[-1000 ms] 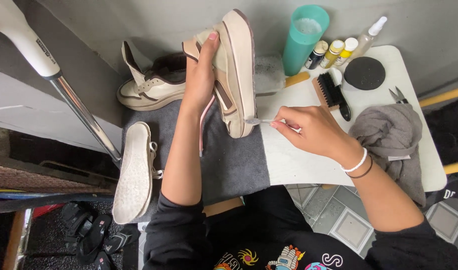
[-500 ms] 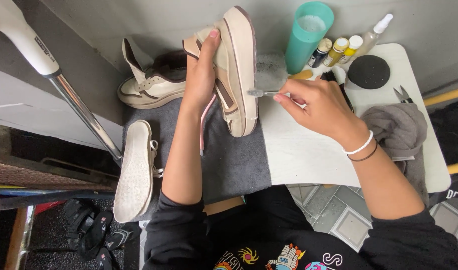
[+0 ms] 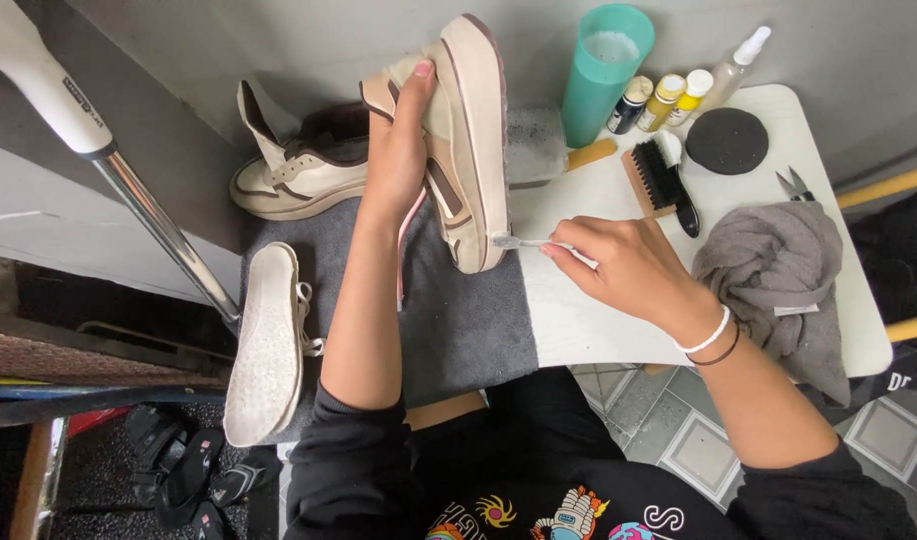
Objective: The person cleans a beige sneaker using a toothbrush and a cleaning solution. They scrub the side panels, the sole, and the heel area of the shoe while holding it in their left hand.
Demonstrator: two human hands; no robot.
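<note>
Near the top centre of the frame the left hand (image 3: 398, 150) grips a cream shoe (image 3: 468, 140) with brown trim, fingers wrapped around its upper so that the shoe stands on end with its thick pale sole facing right. The right hand (image 3: 623, 265), in the middle right of the frame, pinches a small brush (image 3: 523, 242) between thumb and fingertips; the bristle end touches the lower edge of the sole. The handle is mostly hidden in the fingers, so it looks like a toothbrush, though that is hard to confirm.

The shoe's lower end rests on a dark grey mat (image 3: 458, 320) spread over a white table (image 3: 598, 330). A second cream shoe (image 3: 298, 170) stands at the upper left of the mat, and a third (image 3: 268, 340) lies sole-up at the mat's left edge.

Along the top right sit a teal cup (image 3: 603, 70), small bottles (image 3: 663, 100), a spray bottle (image 3: 733, 65), a round black sponge (image 3: 726, 140) and a wooden brush with black bristles (image 3: 658, 180). A crumpled grey cloth (image 3: 778, 280) lies at the right.
</note>
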